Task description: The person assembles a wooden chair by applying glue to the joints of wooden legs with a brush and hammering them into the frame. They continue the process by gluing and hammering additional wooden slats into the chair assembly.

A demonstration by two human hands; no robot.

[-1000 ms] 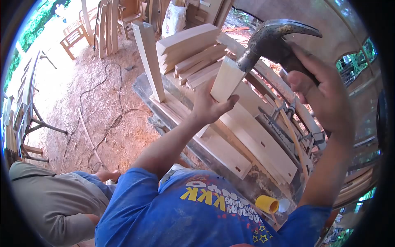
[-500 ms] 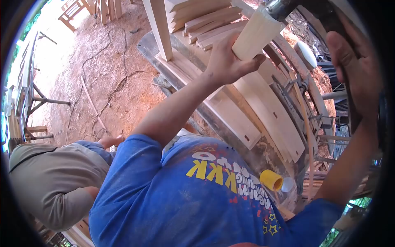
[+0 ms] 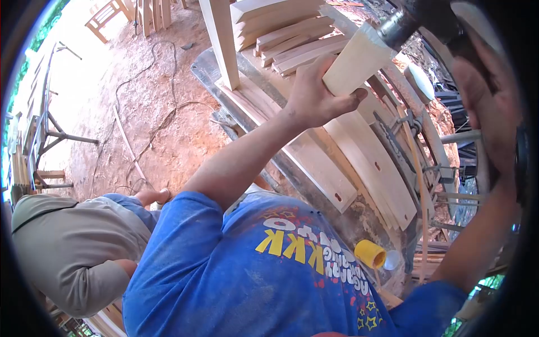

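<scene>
My left hand grips the lower end of a pale wooden block, thumb on one side and fingers behind it. At the block's upper end, a dark cylindrical part of a tool meets the wood. My right hand, at the right edge, is closed around the dark body of this tool; shadow hides much of its shape and the fingers. Below the block, long pale boards with small slots near their ends lie on a workbench.
Several curved wooden pieces are stacked at the bench's far end, near an upright post. A yellow cup stands near my shirt. Another person is bent over at left. A cable crosses the dirt floor.
The view has shifted slightly, so the bench and boards appear a little lower and to the right. Both hands keep their holds on the block and the tool.
</scene>
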